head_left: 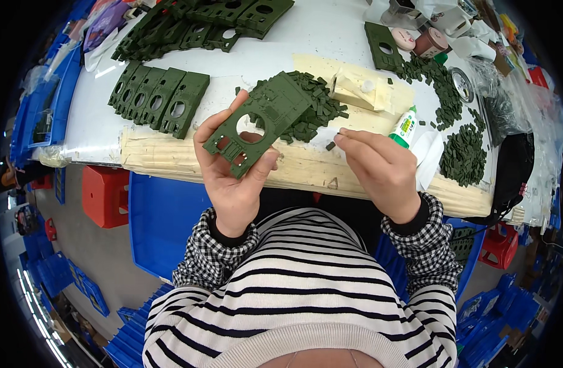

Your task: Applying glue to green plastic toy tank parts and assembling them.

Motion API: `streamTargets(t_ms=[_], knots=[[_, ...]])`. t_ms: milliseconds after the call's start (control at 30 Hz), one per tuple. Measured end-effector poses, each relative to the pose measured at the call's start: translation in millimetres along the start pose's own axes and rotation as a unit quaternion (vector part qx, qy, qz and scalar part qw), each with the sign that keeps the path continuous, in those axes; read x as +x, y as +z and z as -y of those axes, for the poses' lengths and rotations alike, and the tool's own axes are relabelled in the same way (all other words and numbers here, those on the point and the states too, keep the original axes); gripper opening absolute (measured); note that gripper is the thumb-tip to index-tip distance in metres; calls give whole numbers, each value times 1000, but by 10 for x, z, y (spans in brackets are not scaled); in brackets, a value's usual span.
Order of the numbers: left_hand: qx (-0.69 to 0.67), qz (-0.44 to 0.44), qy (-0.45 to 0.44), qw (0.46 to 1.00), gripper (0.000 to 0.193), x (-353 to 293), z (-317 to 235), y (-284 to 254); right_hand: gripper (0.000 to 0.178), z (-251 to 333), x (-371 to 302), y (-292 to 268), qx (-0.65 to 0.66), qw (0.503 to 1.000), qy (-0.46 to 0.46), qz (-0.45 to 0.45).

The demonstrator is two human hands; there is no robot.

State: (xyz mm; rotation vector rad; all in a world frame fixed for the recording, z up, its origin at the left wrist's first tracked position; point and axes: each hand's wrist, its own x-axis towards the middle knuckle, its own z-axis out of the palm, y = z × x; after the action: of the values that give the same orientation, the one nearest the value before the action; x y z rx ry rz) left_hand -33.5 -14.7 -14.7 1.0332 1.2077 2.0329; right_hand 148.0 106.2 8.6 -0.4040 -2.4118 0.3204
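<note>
My left hand (pixel 231 195) is closed around a dark green plastic model tank hull (pixel 280 98), tilted above the table's front edge. The hull has a large round hole and smaller openings at its near end, where my thumb rests. My right hand (pixel 382 165) is pinched to the right of it, at a small dark green plastic piece (pixel 330 146) by the fingertips. Behind the held hull spreads a heap of similar small pieces (pixel 321 110), partly hidden by it. A white glue bottle with a green cap (pixel 406 126) lies just beyond my right hand.
A row of matching hulls (pixel 160 98) lies at the left, with a larger stack (pixel 202 24) behind. More small pieces (pixel 462 156) are piled at the right. A masking-tape-covered block (pixel 361 89) sits mid-table. A red stool (pixel 103 196) and blue bin (pixel 165 227) stand below.
</note>
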Motion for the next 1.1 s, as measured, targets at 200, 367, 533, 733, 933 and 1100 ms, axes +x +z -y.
streamTargets(t_ms=[200, 367, 533, 733, 933, 1100], knots=[[-89, -22, -79, 993, 61, 78, 8, 365, 25, 188, 50, 50, 74, 988, 18, -133], [-120, -23, -92, 988, 60, 100, -2, 474, 26, 240, 76, 29, 45, 994, -48, -92], [-98, -19, -70, 993, 61, 97, 44, 454, 29, 217, 55, 70, 59, 992, -66, -92], [-71, -19, -51, 996, 62, 99, 16, 445, 29, 258, 66, 179, 66, 987, 1, -147], [-29, -15, -5, 999, 63, 123, 77, 425, 16, 330, 85, 245, 207, 958, 123, -156], [39, -12, 42, 998, 61, 210, 168, 389, 13, 277, 80, 289, 328, 906, 210, -165]])
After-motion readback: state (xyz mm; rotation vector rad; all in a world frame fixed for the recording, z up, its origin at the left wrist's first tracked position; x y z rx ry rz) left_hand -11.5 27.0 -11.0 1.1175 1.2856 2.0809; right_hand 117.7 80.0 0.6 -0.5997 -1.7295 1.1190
